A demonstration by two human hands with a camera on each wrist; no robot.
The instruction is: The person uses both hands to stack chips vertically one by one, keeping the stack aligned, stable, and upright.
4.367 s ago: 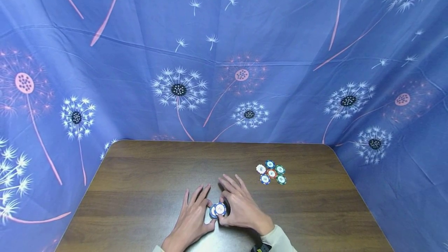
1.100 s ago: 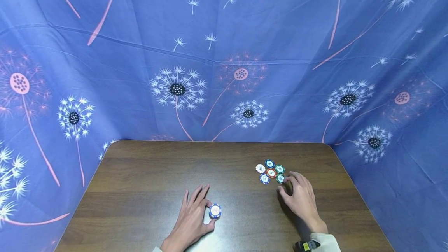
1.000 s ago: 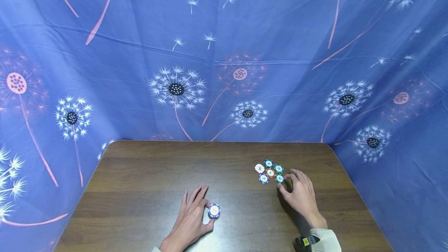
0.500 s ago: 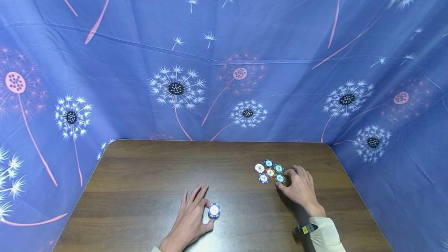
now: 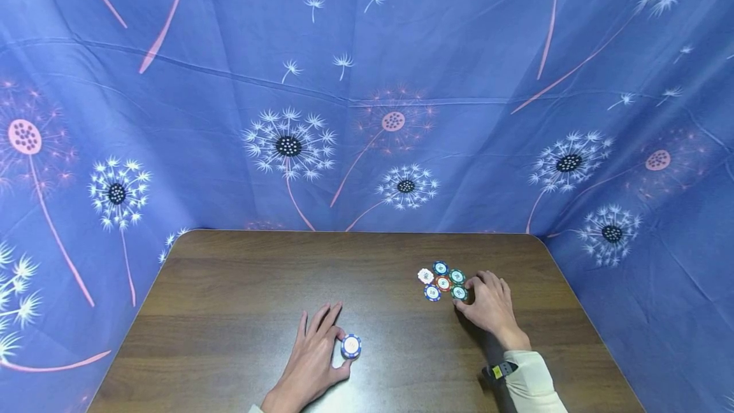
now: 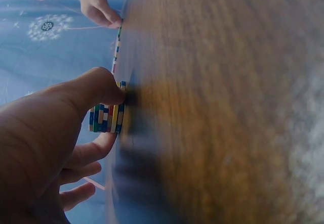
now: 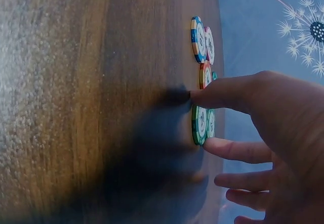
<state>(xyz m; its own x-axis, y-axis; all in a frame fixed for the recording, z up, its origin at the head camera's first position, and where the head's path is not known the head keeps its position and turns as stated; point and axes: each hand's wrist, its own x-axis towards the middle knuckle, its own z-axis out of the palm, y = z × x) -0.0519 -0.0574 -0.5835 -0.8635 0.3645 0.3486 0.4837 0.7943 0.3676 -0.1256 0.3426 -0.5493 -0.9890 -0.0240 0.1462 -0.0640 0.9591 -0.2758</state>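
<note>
My left hand (image 5: pixel 309 357) grips a short stack of poker chips (image 5: pixel 351 346) between thumb and index finger, its other fingers spread. A blue-and-white chip tops the stack. From the side, in the left wrist view, the stack (image 6: pixel 105 119) shows several coloured layers. At the right, my right hand (image 5: pixel 492 308) pinches a green poker chip (image 7: pixel 201 124) by its edge with thumb and index finger. That chip lies flat on the table at the near right of a chip cluster. A red chip (image 5: pixel 443 283) sits in the cluster's middle.
Around the red chip lie a white chip (image 5: pixel 425 276), two blue chips, one of them the nearer blue chip (image 5: pixel 432 292), and another green chip (image 5: pixel 457 276). The wooden table (image 5: pixel 258 273) ends at a blue dandelion-print cloth (image 5: pixel 344 164).
My right hand has left the stack, where it held a blue chip, and moved right to the cluster. Its fingers have since come in on the green chip. The left hand stays put.
</note>
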